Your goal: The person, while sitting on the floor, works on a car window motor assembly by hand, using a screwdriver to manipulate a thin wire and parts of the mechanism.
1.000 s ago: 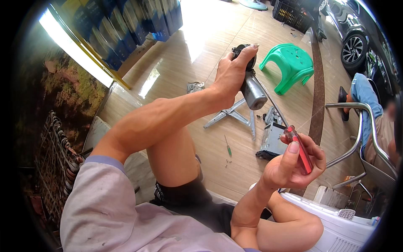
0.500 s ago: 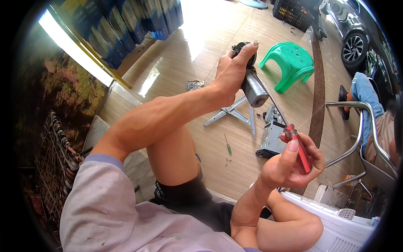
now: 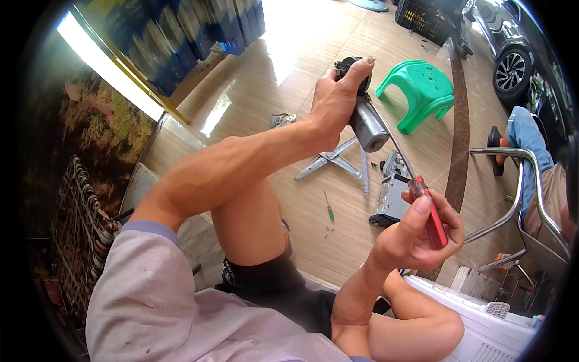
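My left hand (image 3: 335,102) grips a motor with a silver cylinder (image 3: 370,128) and a black top, held out ahead of me. My right hand (image 3: 413,235) is closed round the red handle of a screwdriver (image 3: 434,224), whose long shaft reaches up behind the cylinder to the motor’s upper part; the tip is hidden. On the floor below lie a crossed metal mechanism (image 3: 332,155), a silver box-shaped unit (image 3: 391,199), small metal parts (image 3: 395,163) and a thin green-handled screwdriver (image 3: 330,211).
A green stool (image 3: 422,84) stands beyond the motor. At right are a seated person’s jeans-clad leg (image 3: 528,136), a chrome-framed chair (image 3: 537,181) and a car (image 3: 509,75). A black crate (image 3: 416,18) sits at the back. Hanging packages (image 3: 181,42) and stacked metal frames (image 3: 72,223) are at left.
My left hand and the motor have shifted a little up and right. My right hand with the screwdriver has moved very slightly; both grips look unchanged.
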`<action>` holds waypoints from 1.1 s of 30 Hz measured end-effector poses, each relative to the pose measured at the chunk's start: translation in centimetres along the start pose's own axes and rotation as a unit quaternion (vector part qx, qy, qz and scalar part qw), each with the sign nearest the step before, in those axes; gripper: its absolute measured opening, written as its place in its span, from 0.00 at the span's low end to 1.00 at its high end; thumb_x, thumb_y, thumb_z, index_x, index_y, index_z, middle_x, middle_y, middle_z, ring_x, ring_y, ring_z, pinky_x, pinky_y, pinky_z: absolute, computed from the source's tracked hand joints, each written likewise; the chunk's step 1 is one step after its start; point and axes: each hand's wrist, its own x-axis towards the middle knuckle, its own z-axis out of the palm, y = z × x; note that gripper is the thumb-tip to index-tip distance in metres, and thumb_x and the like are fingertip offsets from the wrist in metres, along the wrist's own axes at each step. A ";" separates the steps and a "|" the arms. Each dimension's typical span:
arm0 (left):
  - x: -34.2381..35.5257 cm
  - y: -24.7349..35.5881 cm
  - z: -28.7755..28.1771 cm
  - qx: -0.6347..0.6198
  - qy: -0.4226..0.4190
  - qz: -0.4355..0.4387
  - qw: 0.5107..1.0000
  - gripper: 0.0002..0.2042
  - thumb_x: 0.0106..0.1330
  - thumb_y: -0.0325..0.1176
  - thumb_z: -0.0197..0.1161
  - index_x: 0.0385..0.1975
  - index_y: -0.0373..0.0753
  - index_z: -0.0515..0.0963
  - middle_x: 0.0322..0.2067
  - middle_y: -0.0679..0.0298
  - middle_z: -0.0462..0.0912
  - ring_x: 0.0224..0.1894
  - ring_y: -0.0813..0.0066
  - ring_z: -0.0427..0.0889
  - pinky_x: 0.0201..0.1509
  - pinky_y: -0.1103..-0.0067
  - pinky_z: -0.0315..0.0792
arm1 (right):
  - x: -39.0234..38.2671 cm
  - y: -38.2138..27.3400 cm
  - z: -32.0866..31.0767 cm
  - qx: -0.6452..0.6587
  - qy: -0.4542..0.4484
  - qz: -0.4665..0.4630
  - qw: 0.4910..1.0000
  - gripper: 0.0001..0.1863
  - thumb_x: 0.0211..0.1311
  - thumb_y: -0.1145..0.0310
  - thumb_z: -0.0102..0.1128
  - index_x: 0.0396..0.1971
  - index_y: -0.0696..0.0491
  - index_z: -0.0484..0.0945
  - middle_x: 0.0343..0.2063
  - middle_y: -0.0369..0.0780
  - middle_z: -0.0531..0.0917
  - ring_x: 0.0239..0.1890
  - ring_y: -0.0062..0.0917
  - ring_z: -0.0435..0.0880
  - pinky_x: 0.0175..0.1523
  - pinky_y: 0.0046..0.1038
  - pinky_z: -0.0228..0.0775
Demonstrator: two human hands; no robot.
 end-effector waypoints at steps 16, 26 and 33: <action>-0.2 -0.4 -0.2 0.031 -0.001 0.064 0.997 0.28 0.59 0.56 0.69 0.44 0.38 0.71 0.35 0.65 0.70 0.34 0.79 0.72 0.35 0.77 0.72 | 0.8 0.5 -0.8 0.035 -0.074 -0.085 0.993 0.25 0.69 0.76 0.55 0.60 0.60 0.55 0.46 0.61 0.78 0.46 0.40 0.84 0.51 0.35 0.80; 0.4 -0.5 -0.4 0.036 0.007 0.051 0.998 0.28 0.59 0.57 0.68 0.45 0.38 0.72 0.35 0.66 0.70 0.34 0.79 0.71 0.36 0.78 0.72 | 1.7 0.9 0.6 0.110 -0.008 -0.035 0.993 0.21 0.71 0.71 0.58 0.54 0.63 0.60 0.41 0.58 0.82 0.44 0.38 0.85 0.52 0.36 0.80; 0.4 -0.7 -0.2 0.040 0.009 0.057 0.998 0.29 0.59 0.58 0.68 0.45 0.38 0.72 0.35 0.66 0.70 0.35 0.80 0.70 0.37 0.78 0.71 | 1.7 1.7 -1.2 0.065 -0.044 -0.003 0.997 0.22 0.69 0.74 0.58 0.56 0.61 0.60 0.47 0.59 0.81 0.49 0.40 0.84 0.59 0.40 0.76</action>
